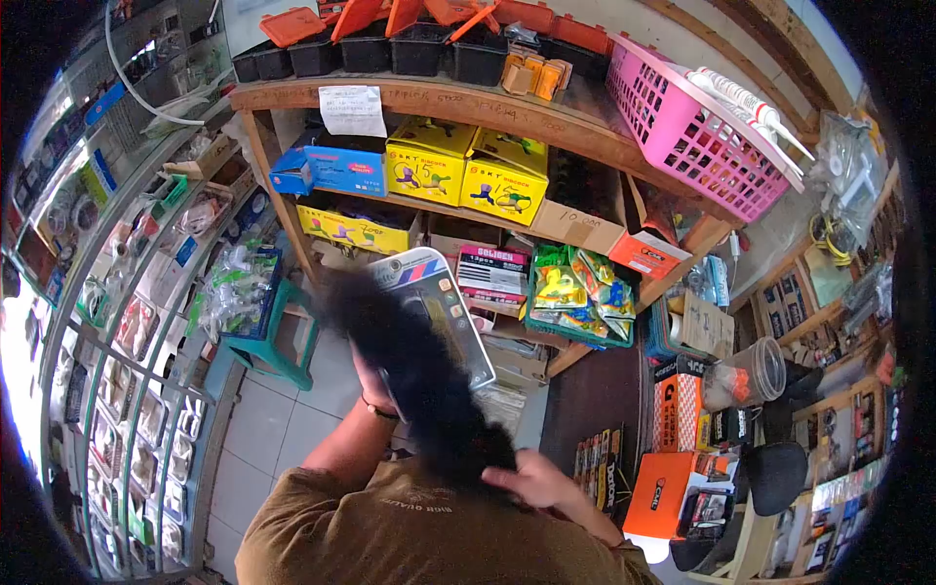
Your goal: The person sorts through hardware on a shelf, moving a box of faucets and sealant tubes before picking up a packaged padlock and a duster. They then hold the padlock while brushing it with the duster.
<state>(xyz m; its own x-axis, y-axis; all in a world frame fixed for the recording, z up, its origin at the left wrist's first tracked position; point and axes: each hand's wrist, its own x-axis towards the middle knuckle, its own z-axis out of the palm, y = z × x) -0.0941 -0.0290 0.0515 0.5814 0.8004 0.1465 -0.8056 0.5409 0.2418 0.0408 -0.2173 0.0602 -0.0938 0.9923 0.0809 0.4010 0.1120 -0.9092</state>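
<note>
My right hand (534,480) is closed around the lower end of a black fluffy duster (419,375). The duster slants up and to the left across the middle of the view, its edges blurred. Behind it is a flat blister pack (463,327) with a pale rim, a dark middle and blue and red stripes. My left hand (372,382) holds this pack up from the left side; the duster hides most of its fingers. The fibres overlap the front of the pack.
A wooden shelf (419,93) ahead carries yellow boxes (429,161), black bins with orange lids and a pink basket (673,122). A green stool (278,341) and glass display shelving stand left. An orange box (663,492) sits right.
</note>
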